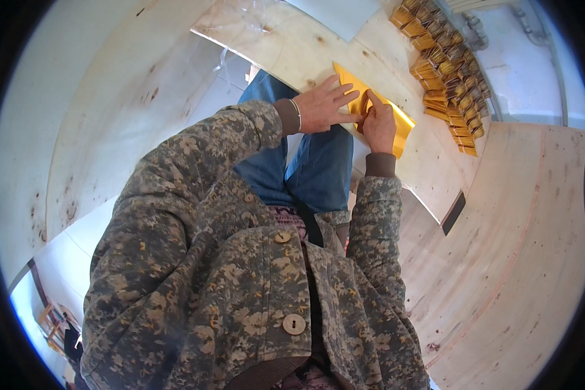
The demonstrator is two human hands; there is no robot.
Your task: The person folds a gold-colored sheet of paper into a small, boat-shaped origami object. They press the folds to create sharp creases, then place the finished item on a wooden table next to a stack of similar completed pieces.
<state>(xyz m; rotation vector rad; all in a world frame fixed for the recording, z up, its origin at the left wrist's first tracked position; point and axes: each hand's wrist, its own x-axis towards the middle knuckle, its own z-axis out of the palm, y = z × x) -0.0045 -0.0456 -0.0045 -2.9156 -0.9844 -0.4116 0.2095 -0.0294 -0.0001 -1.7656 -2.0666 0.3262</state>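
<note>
A shiny gold sheet (402, 125), like foil paper, lies slantwise at the near edge of the wooden board. Its right edge looks slightly curled. My left hand (321, 108) rests on the sheet's left part, fingers stretched out and spread. On its middle is my right hand (378, 125), with the fingers bent together and seeming to pinch the sheet. The two hands nearly meet over the gold surface. What lies under the right fingertips is hidden.
The pale wooden board (292, 44) runs across above my jeans (318, 166). Rows of bundled gold paper pieces (445, 78) stand at the far right. A pale sheet (338, 14) lies at the far edge. Plywood panels (520, 260) flank me on both sides.
</note>
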